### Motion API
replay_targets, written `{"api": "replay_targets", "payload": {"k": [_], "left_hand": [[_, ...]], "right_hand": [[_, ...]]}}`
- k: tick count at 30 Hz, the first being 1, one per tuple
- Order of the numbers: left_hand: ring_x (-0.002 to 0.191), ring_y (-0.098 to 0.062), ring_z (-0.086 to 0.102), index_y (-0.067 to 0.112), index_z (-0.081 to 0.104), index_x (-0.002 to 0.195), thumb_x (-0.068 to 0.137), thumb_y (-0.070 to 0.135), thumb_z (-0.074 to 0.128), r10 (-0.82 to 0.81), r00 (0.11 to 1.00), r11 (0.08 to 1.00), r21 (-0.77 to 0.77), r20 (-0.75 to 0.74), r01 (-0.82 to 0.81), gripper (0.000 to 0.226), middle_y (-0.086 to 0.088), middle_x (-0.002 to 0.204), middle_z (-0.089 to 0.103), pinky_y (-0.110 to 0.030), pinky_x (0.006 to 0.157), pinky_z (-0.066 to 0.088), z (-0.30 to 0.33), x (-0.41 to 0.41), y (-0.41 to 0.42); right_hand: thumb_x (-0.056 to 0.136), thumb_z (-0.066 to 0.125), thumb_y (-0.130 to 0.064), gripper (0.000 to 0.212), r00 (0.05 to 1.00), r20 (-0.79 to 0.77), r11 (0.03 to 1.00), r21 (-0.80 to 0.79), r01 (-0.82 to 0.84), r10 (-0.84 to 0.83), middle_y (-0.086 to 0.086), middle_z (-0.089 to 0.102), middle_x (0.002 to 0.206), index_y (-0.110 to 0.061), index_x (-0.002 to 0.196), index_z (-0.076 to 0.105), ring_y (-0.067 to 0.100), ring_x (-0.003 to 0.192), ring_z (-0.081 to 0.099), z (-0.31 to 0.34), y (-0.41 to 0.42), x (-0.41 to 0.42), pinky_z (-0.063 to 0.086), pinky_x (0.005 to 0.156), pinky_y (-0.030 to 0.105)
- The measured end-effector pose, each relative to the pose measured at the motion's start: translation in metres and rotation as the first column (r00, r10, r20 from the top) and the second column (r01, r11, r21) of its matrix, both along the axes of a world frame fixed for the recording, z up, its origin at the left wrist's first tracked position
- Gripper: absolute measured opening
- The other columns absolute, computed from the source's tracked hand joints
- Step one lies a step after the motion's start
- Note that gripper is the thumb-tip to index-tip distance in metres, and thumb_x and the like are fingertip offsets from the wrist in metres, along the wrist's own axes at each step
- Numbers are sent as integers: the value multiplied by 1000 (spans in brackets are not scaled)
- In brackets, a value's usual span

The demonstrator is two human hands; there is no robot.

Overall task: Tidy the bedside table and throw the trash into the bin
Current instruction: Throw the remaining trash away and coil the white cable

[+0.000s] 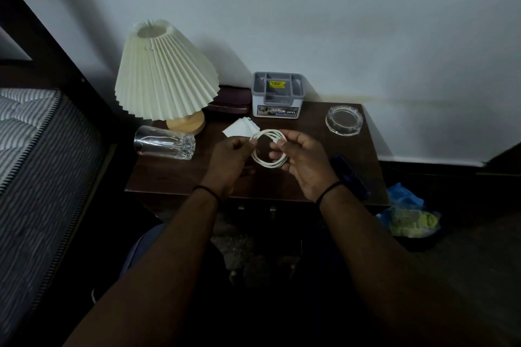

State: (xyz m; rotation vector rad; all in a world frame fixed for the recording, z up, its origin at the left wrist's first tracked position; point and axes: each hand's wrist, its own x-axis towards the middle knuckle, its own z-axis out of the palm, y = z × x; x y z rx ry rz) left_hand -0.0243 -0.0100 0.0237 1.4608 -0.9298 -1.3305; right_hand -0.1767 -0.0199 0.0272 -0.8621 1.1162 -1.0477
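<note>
white cable (269, 162) in round coil

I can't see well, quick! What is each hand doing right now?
Left hand: closed, pinching the coiled white cable.
Right hand: closed, gripping the same cable on its other side.

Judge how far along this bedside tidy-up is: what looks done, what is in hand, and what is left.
Done: some trash already sits in the dark bin with blue and yellow bags on the floor. In hand: the left hand and right hand hold the coiled white cable above the dark wooden bedside table. Left: the tipped-over clear drinking glass and the white folded paper.
</note>
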Motion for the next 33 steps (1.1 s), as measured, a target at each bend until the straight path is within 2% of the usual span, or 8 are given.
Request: {"api": "replay_targets", "payload": {"k": [3, 6, 13, 18, 21, 23, 27, 33], "left_hand": [[78, -30, 68, 14, 67, 78, 85, 40, 69, 59, 994, 998, -7, 93, -58, 26, -15, 84, 72, -56, 78, 57, -1, 1, -1], [84, -40, 70, 19, 69, 68, 70, 57, 70, 53, 988, 999, -15, 144, -51, 38, -19, 84, 73, -60, 80, 56, -5, 3, -2], [70, -25, 63, 5, 68, 84, 91, 24, 67, 29, 998, 999, 16, 64, -30, 20, -14, 76, 67, -31, 59, 50, -5, 1, 0], [66, -22, 64, 12, 69, 78, 91, 14, 65, 9, 992, 1000, 5, 128, -9, 14, -11, 76, 69, -29, 54, 53, -11, -16, -14], [64, -21, 65, 4, 69, 93, 91, 15, 65, 29, 997, 999, 22, 76, -31, 12, -13, 83, 71, -28, 50, 54, -12, -39, -30], [69, -26, 68, 1, 68, 97, 87, 22, 69, 90, 993, 995, 28, 75, -93, 23, -15, 86, 73, -34, 55, 59, -16, -54, -43], [78, -23, 72, 17, 70, 76, 80, 38, 71, 145, 969, 989, -26, 200, -143, 21, -3, 78, 74, -45, 77, 59, -30, -73, -61], [75, -24, 71, 14, 77, 79, 80, 37, 74, 106, 959, 994, -33, 264, -101, 24, -3, 72, 74, -44, 78, 59, -41, -67, -61]], "right_hand": [[94, 59, -10, 18, 1000, -7, 1000, 1, 10, -10, 6, 72, 91, -14, 111, 63, 17, 76, 68, -1, -1, 0, 54, 83, 38], [94, 59, -10, 20, 1000, -4, 1000, 1, -5, 5, 6, 72, 92, -13, 114, 62, 18, 77, 68, -1, -1, 0, 52, 89, 43], [91, 62, -10, 19, 999, -48, 1000, 11, 11, -11, 4, 73, 94, -18, 109, 64, 19, 83, 69, -2, -3, -1, 51, 92, 47], [89, 65, -8, 30, 988, -142, 997, 31, 72, -67, 7, 69, 101, -7, 118, 60, 17, 84, 66, -1, -9, -12, 55, 83, 43], [87, 65, -7, 33, 985, -104, 985, 98, 146, -135, 8, 69, 104, -7, 120, 58, 16, 82, 67, 0, -23, -26, 58, 71, 37], [88, 65, -8, 31, 979, -79, 974, 116, 194, -186, 9, 70, 103, -9, 118, 58, 16, 82, 69, -2, -31, -34, 59, 68, 34], [89, 65, -8, 25, 964, 2, 951, 165, 261, -265, 6, 71, 96, -11, 114, 59, 17, 83, 69, -11, -35, -45, 58, 77, 38], [88, 66, -7, 34, 960, -10, 948, 160, 276, -278, 14, 71, 108, -7, 121, 56, 17, 81, 70, -20, -37, -44, 59, 67, 32]]}}
